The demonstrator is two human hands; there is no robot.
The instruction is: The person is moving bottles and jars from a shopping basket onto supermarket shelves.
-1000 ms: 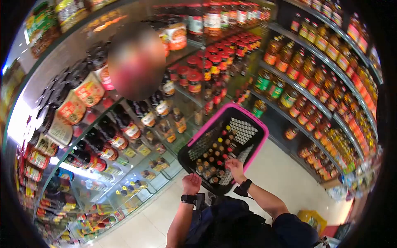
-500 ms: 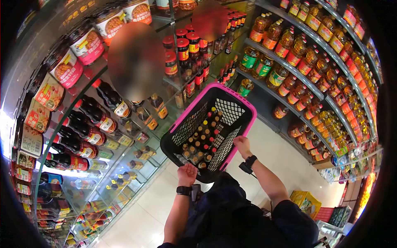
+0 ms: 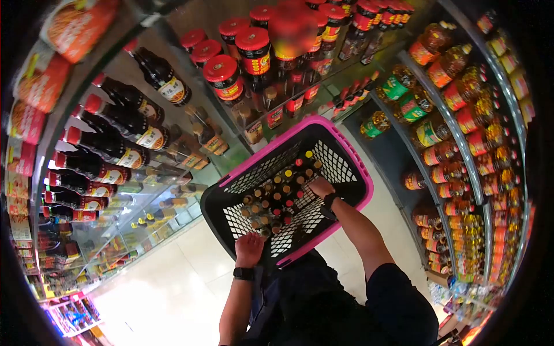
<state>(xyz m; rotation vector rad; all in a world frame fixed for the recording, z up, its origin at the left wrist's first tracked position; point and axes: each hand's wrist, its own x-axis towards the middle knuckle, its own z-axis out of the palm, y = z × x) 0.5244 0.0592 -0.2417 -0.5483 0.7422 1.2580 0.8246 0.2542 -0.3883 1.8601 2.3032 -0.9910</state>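
Note:
A black plastic shopping basket (image 3: 369, 183) with a pink rim stands tilted in view before my body, its sides a lattice. Inside it, several small dark bottles (image 3: 277, 196) stand packed together, with brown, yellow and red caps. My left hand (image 3: 249, 250) is closed over the near left rim, fingers curled at the edge. Down inside the basket, my right hand (image 3: 321, 187) is at the right side of the bottles, its fingers curled by the caps. Whether it grips a bottle is hidden.
A glass shelf on the left bears dark sauce bottles (image 3: 138, 135). Red-lidded jars (image 3: 253, 51) line the shelf beyond the basket. Curved shelves of oil bottles (image 3: 456, 173) rise on the right. Pale floor tiles (image 3: 173, 277) show at lower left.
My right hand has left the right rim and reached into the basket beside the bottles. My left hand stays at the rim. The view has shifted closer to the jars and left shelf.

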